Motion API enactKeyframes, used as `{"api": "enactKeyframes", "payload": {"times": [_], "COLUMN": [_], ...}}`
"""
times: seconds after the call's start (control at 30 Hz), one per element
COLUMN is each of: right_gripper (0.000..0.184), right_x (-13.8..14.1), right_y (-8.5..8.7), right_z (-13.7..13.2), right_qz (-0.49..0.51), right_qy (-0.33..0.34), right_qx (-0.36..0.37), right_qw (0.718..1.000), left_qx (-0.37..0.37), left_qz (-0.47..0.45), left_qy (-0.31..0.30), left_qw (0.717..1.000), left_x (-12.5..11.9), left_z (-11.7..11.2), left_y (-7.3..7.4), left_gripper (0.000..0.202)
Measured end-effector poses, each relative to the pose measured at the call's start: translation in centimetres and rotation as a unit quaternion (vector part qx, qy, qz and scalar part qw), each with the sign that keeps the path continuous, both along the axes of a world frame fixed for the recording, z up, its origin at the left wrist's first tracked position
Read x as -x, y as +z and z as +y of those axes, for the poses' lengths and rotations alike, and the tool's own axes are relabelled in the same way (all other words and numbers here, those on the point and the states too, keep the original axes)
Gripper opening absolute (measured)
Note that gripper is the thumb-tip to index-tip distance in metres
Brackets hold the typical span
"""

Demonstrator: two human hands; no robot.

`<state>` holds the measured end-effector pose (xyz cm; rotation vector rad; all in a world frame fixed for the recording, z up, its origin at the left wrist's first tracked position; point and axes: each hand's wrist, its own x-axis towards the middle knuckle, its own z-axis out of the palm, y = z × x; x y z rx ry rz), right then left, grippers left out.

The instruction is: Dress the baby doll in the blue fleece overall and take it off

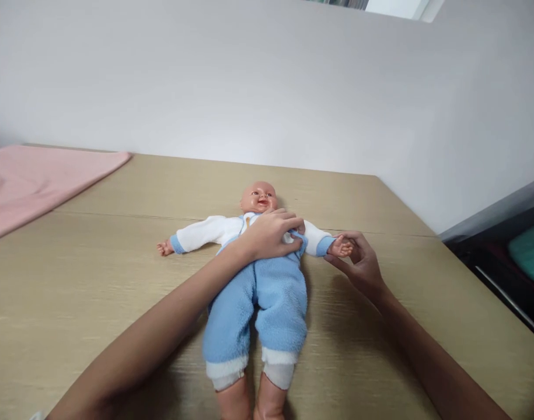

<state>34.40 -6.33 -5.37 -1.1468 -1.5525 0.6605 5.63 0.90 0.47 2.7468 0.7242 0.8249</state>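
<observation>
Doll: bald, smooth-skinned baby doll (255, 279), face up mid-desk, head toward the wall, arms spread, lower legs cut off by frame.
Outfit: fuzzy light-blue and white fabric suit (282, 286), on the doll; white sleeves, blue cuffs.
Left hand (276, 233): across doll's chest, fingers curled, pinching blue trim by the armpit.
Right hand (364, 265): thumb and fingers around doll's wrist, at the cuff on the same side.
Desk: tan wood-grain top (96, 280), thin seam across.
Cloth: pale pink, flat fabric (44, 181), far left corner.
Wall: plain pale grey (249, 87), behind desk.
</observation>
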Motion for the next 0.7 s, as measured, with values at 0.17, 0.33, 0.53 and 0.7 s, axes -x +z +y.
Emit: {"api": "enactKeyframes", "payload": {"times": [0.17, 0.33, 0.53, 0.7], "right_gripper": [0.053, 0.055, 0.047, 0.037], "right_x": [2.2, 4.4, 6.5, 6.9], "right_y": [1.3, 2.5, 3.3, 2.8], "right_z": [0.8, 2.5, 3.6, 2.9], "right_qz": [-0.029, 0.011, -0.029, -0.115], "right_qy": [0.017, 0.041, 0.108, 0.088], "right_qx": [-0.001, 0.014, 0.015, -0.025], "right_qw": [0.999, 0.999, 0.994, 0.989], "left_qx": [0.005, -0.013, 0.002, 0.048], "left_qz": [-0.057, -0.091, -0.146, -0.26], "left_qy": [-0.03, -0.05, -0.061, -0.073], "left_qw": [0.998, 0.995, 0.987, 0.962], "left_x": [0.3, 0.9, 1.1, 0.8], "left_z": [-0.4, -0.9, -1.2, -1.0], "left_y": [0.0, 0.0, 0.2, 0.4], "left_gripper": [0.012, 0.012, 0.011, 0.008]}}
